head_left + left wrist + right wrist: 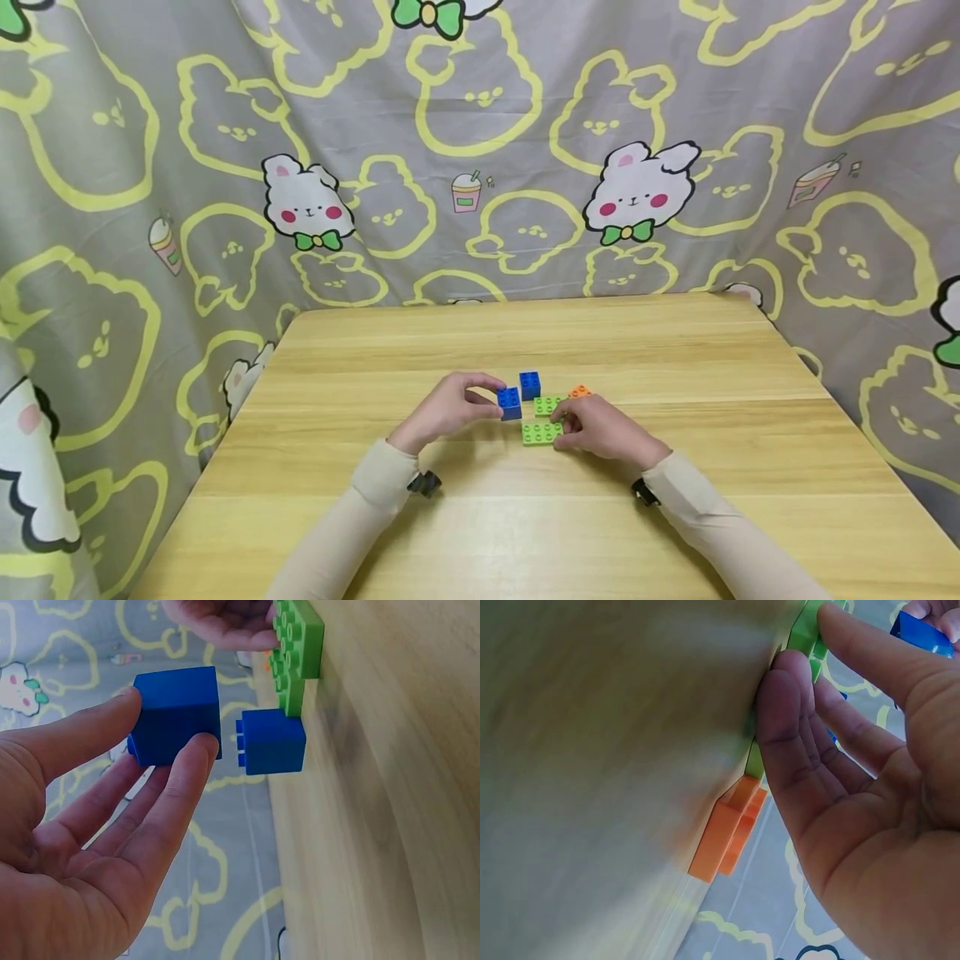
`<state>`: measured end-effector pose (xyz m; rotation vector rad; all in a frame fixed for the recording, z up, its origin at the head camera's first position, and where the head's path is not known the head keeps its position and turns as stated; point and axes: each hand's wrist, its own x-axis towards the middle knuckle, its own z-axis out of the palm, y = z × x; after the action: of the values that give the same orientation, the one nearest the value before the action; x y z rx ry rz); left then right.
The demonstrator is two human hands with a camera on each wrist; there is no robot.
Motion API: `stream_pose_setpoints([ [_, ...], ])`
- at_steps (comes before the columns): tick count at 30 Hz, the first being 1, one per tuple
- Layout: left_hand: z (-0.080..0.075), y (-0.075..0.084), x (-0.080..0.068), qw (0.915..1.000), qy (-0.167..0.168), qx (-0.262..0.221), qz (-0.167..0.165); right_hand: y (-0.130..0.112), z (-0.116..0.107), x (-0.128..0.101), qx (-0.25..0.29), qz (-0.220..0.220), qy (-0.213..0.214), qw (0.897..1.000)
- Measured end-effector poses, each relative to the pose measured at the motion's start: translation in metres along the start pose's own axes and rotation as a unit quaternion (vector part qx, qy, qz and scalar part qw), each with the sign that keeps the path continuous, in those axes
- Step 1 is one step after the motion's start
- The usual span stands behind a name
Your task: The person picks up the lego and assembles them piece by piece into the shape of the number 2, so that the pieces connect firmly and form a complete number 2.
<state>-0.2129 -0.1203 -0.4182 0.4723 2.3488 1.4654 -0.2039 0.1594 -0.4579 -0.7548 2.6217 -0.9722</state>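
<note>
My left hand (453, 408) pinches a blue brick (176, 712) between thumb and fingers, and in the left wrist view the brick is lifted off the table. Just beyond it a second blue brick (529, 386) stands on the table, studs up. My right hand (603, 429) grips the right end of the nearer flat green brick (542, 433), partly covering it. Behind that lies another flat green brick (548, 406), its right part hidden by the fingers. An orange brick (724, 829) rests past the right hand, its near side hidden in the head view.
The wooden table (487, 533) stretches out on all sides of the bricks. A grey patterned curtain (525, 125) hangs along its back and sides. Both wrists wear dark bands with small devices.
</note>
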Motion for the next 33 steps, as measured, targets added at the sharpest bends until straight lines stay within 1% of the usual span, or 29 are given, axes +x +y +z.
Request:
stream_pose_setpoints([
  [9, 0.009, -0.004, 0.001, 0.9999, -0.01, -0.005, -0.008, 0.0, 0.003, -0.001, -0.008, -0.004, 0.001, 1.0],
  [17, 0.017, -0.006, 0.005, 0.9997, -0.022, 0.011, 0.005, 0.0, 0.002, 0.0, -0.009, -0.002, 0.0, 1.0],
  [26, 0.025, -0.009, 0.008, 0.9994, -0.031, 0.013, 0.002, 0.0, 0.002, 0.001, -0.008, -0.004, -0.001, 1.0],
  [33, 0.029, -0.011, 0.01, 0.999, -0.038, 0.023, -0.001, -0.001, 0.002, 0.001, -0.012, 0.005, -0.005, 1.0],
])
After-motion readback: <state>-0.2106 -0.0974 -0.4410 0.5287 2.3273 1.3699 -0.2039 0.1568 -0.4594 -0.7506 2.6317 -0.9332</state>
